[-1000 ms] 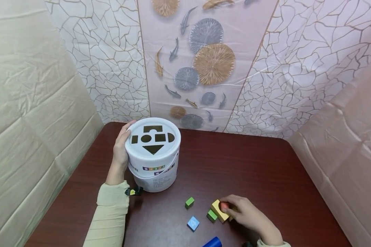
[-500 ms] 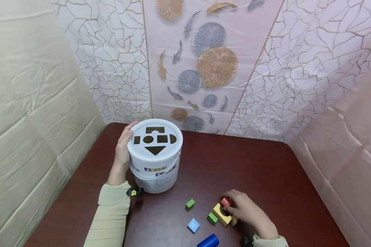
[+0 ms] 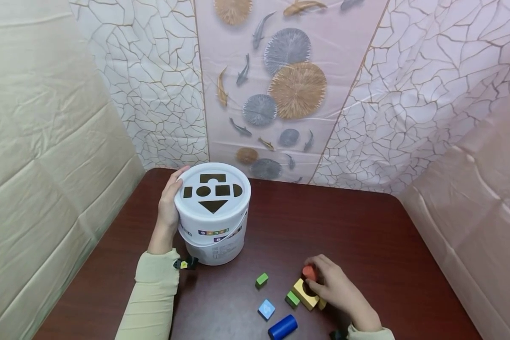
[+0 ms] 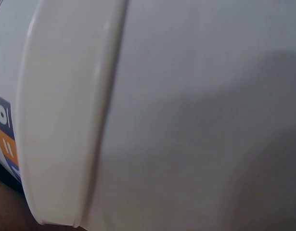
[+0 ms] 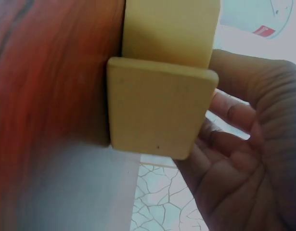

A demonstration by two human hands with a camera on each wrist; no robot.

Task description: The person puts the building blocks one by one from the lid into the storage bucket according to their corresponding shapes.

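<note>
My left hand (image 3: 168,203) grips the left side of a white shape-sorter bucket (image 3: 216,236), its fingers at the lid's rim; in the left wrist view only the bucket's wall (image 4: 186,96) fills the frame. My right hand (image 3: 337,290) pinches a red block (image 3: 309,272) between thumb and fingers, just beyond the notch of a yellow arch block (image 3: 304,296). A second yellow block (image 3: 322,303) stands partly hidden under that hand. Two yellow faces appear in the right wrist view, the nearer block (image 5: 160,108) hiding the fingertips.
A green block (image 3: 293,299) touches the arch's left side, with another green block (image 3: 261,280) farther left. Nearer the front lie a light blue block (image 3: 266,309) and a dark blue cylinder (image 3: 283,327). Cut-outs of several shapes pierce the bucket's lid (image 3: 187,205).
My right hand has drawn the red block away from the arch's notch, toward the back of the table. The blue cylinder has rolled left and away from me. My left hand stays on the bucket.
</note>
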